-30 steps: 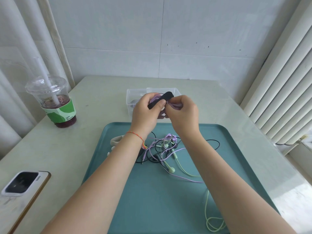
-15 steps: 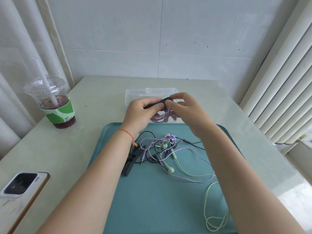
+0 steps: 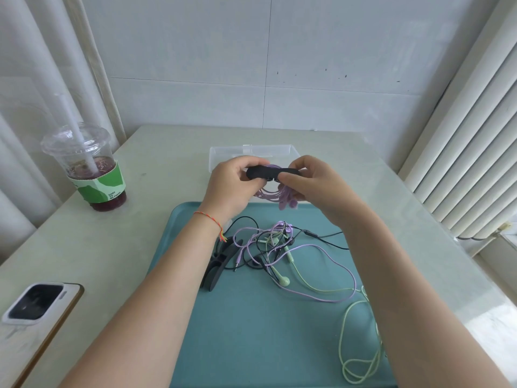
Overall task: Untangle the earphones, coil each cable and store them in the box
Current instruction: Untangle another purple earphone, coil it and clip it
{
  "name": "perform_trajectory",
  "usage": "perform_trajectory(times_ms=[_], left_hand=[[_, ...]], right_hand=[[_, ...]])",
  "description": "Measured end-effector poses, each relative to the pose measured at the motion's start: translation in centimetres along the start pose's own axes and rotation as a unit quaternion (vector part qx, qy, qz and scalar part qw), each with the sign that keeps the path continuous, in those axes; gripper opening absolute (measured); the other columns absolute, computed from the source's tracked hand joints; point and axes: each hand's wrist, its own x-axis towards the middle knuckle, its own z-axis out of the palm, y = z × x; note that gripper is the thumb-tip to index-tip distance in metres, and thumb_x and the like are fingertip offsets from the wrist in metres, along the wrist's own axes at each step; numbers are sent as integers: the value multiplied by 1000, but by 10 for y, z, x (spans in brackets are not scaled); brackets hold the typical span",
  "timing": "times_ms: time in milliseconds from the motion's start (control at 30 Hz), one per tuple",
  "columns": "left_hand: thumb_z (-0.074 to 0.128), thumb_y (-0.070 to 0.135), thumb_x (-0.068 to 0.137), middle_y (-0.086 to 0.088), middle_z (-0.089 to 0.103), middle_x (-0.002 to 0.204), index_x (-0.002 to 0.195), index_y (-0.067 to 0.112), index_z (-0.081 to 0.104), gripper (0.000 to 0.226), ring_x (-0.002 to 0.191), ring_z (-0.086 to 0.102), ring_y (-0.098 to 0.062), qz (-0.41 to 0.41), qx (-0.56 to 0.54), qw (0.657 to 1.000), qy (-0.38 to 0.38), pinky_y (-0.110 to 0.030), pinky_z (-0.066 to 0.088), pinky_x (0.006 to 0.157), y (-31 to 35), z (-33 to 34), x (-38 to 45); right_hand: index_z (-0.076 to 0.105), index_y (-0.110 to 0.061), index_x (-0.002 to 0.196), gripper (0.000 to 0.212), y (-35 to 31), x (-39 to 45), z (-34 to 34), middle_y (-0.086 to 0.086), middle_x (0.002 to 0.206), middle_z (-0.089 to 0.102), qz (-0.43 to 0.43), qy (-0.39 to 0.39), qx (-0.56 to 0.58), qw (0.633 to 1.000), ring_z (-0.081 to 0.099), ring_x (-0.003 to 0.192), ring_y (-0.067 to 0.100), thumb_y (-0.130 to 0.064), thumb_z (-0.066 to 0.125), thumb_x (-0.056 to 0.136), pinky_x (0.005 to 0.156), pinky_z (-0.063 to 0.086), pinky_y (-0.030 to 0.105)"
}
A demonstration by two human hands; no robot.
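My left hand (image 3: 232,186) and my right hand (image 3: 313,183) hold a coiled purple earphone cable (image 3: 275,196) above the far edge of the teal tray (image 3: 251,331). A black strap (image 3: 268,172) lies across the top of the coil; my left fingers pinch its left end and my right fingers pinch its right end. Just behind my hands stands the clear plastic box (image 3: 223,152). On the tray lies a tangle of purple, black and green earphone cables (image 3: 277,247), and the green cable (image 3: 361,345) trails to the near right.
Several black straps (image 3: 218,264) lie on the tray by my left forearm. A plastic cup with a dark drink and a straw (image 3: 89,169) stands at the left on the table. A phone (image 3: 36,312) lies face down at the near left. Blinds hang at the right.
The coil has come down from in front of the box to the tray's far edge. The black strap went from tilted to level, and my hands now pinch its two ends.
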Motion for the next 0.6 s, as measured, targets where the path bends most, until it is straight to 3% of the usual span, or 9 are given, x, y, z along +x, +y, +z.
perform_trajectory(times_ms=[133, 233, 400, 600], left_hand=[[64, -3, 81, -4, 74, 85, 95, 30, 70, 37, 69, 68, -14, 9, 32, 999, 4, -31, 57, 74, -2, 2, 1], [65, 1, 82, -4, 74, 90, 100, 25, 68, 31, 74, 72, -19, -9, 25, 998, 56, -36, 60, 74, -3, 6, 2], [71, 7, 81, -3, 75, 74, 100, 16, 66, 21, 63, 71, -18, -54, 5, 993, 101, -41, 61, 64, -4, 10, 2], [76, 13, 79, 11, 67, 60, 88, 17, 49, 28, 51, 64, -1, -49, 16, 984, 168, -18, 51, 58, -3, 15, 1]], right_hand=[[48, -4, 90, 23, 1, 0, 2, 24, 67, 69, -15, -3, -51, 999, 60, 60, 42, -22, 63, 91, 65, 48, 47], [47, -4, 89, 22, 1, -1, 5, 22, 64, 69, -22, 28, -53, 998, 62, 58, 39, -19, 62, 92, 64, 50, 45], [40, -11, 78, 25, 1, -2, 15, 18, 60, 69, -30, 54, -62, 996, 66, 62, 43, -19, 61, 91, 65, 53, 53], [43, -9, 77, 26, -1, -5, 29, 18, 65, 70, -50, 121, -95, 987, 64, 49, 21, -19, 61, 91, 53, 50, 27]])
